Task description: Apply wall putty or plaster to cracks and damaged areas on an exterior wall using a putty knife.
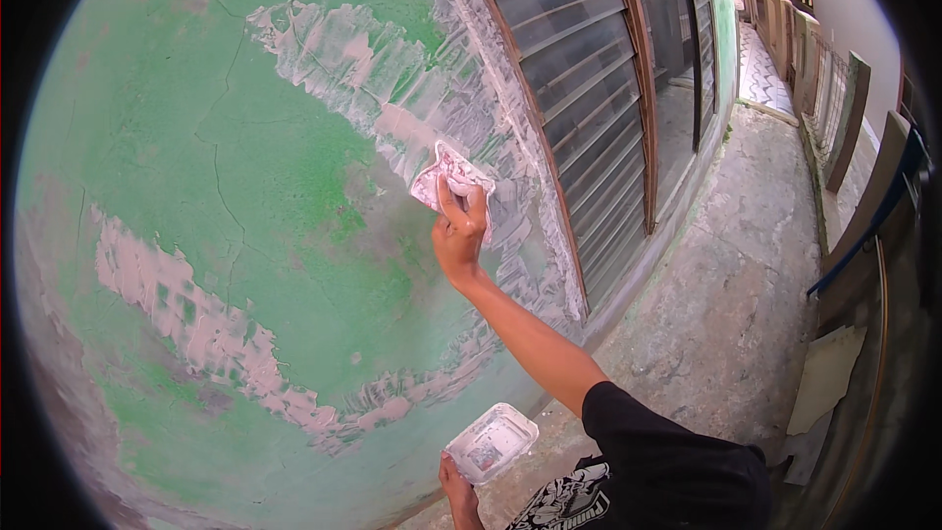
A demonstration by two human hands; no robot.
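A green cracked wall point(275, 186) carries rough patches of pale pinkish-grey putty point(343, 59), one upper band near the window and another along the lower part. My right hand point(459, 231) grips a putty-smeared flat spreader point(432, 185) pressed on or very near the upper patch, with its fingers partly over the tool. Low at the bottom centre, my left hand point(456, 481) holds a white rectangular plastic tray point(510, 432) with putty residue inside.
A louvred glass window point(574, 69) in brown framing is right of the patch. A narrow concrete path point(736, 236) runs along the wall to a tiled stretch point(758, 69). Posts and railings point(844, 118), boards point(824, 373) and dark leaning items line the right side.
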